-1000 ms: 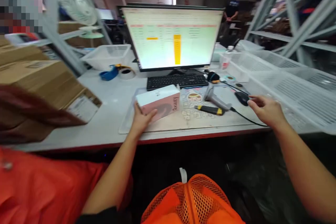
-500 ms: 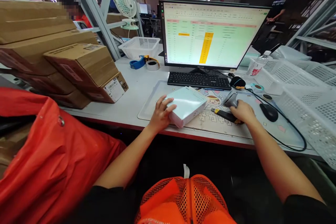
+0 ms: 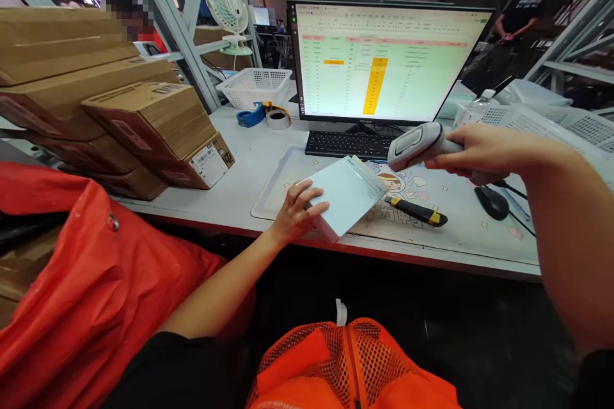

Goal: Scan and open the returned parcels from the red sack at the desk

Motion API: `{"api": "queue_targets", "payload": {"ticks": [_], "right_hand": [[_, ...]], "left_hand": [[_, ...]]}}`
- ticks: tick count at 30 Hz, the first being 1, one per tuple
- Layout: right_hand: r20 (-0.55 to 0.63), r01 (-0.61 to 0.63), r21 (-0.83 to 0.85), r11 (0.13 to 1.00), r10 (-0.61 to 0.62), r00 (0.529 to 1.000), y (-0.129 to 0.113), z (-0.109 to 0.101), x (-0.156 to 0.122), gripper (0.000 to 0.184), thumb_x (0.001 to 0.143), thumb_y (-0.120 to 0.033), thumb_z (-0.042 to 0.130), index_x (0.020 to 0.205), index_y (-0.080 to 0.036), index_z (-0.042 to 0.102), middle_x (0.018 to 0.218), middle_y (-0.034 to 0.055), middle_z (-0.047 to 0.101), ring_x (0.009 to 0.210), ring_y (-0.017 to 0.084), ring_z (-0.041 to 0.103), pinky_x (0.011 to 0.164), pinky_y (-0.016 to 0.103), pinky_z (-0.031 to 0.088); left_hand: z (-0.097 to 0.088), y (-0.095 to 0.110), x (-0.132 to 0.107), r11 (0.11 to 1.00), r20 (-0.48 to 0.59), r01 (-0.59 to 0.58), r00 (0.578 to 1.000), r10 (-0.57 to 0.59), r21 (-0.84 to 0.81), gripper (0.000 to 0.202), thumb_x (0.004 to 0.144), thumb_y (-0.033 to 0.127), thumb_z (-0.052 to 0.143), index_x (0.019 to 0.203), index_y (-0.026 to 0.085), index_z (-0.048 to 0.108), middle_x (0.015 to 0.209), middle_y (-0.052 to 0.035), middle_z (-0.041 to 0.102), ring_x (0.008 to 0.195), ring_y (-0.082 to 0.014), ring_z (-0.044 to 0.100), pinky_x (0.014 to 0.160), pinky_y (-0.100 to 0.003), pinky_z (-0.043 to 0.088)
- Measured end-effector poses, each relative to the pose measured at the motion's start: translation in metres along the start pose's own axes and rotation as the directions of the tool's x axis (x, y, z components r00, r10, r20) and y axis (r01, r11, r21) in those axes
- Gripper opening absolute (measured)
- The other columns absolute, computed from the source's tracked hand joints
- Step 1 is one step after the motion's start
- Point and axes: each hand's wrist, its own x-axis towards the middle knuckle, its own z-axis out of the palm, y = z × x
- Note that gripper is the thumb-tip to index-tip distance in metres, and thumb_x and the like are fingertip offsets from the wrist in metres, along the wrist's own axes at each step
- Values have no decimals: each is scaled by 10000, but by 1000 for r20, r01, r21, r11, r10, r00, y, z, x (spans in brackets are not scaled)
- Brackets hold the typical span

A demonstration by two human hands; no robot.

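My left hand grips the near left side of a pale, light-blue box, which is tilted at the front of the desk. In my right hand is a grey handheld barcode scanner, raised above the desk with its head pointing left, over and to the right of the box. My fingers wrap round its handle. A black and yellow utility knife lies on the printed desk mat, right of the box. The box's underside is hidden.
A monitor and black keyboard stand behind the box. Brown cartons are stacked at the left. A black mouse and white baskets are at the right. Tape rolls lie near another basket. A person stands in the background.
My right hand has lifted the scanner off the mat, up and towards the camera. The box has turned and tipped slightly in my left hand. The utility knife now shows in full.
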Motion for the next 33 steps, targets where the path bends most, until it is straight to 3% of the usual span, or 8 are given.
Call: {"api": "queue_targets", "payload": {"ticks": [3,6,11,14,19,23,28,33], "right_hand": [[214,-187,-211,959,232,949,-35,2,24,573,700,-717,943,798,-202,712,611,14,544,450,100,470,395,268,391],[221,-221,-300,928,293,930,-48,14,36,574,727,-749,902,804,-220,693,671,42,590,481,135,513,382,282,401],[61,-121,-395,911,157,986,4,36,46,468,889,-691,747,962,-229,721,770,76,694,602,211,636,482,317,477],[-127,-201,-537,819,158,979,59,55,43,341,944,-522,679,1029,-197,737,1007,151,786,887,308,764,717,372,589],[-304,-329,-564,757,179,935,128,91,16,468,906,-465,644,1274,-188,725,1193,229,785,1185,414,756,939,500,616],[-355,-369,-563,740,187,916,140,94,11,510,883,-586,668,1271,-263,735,1218,217,782,1206,439,743,953,556,615],[-330,-273,-590,760,81,940,114,82,67,608,1047,-422,481,1540,-85,594,1517,264,643,1438,390,598,1206,485,464],[-108,-164,-559,813,125,986,91,110,138,568,961,-246,639,1520,-144,665,1495,168,697,1383,312,649,1174,357,486]], "left_hand": [[-2,4,-2,1000,83,5,997,-6,7,454,920,168,707,1310,388,631,1414,-61,659,1510,-298,491,1297,-598,412],[-6,9,-2,999,74,-30,997,28,29,458,920,154,683,1311,378,604,1407,-69,656,1502,-302,504,1262,-596,456],[-18,11,-7,985,-113,147,981,-156,-89,631,885,235,791,1419,323,466,1445,-147,591,1463,-343,546,1178,-596,528],[-22,8,-16,845,-143,473,845,-515,-247,727,818,386,870,1394,273,441,1387,-174,609,1305,-355,662,1070,-571,594],[-23,7,-18,413,0,854,436,-900,-317,768,742,550,872,1325,245,476,1264,-133,723,1181,-365,733,957,-522,624],[-25,11,-7,343,78,917,364,-928,-202,766,751,621,822,1335,259,486,1213,-118,761,1101,-382,756,888,-514,618],[-24,8,1,284,118,958,287,-950,-43,774,756,686,760,1329,239,494,1182,-152,768,1086,-433,754,859,-531,605],[-24,3,-2,311,147,950,313,-938,-35,751,767,678,753,1324,247,491,1251,-153,749,1153,-406,740,904,-511,601]]}}
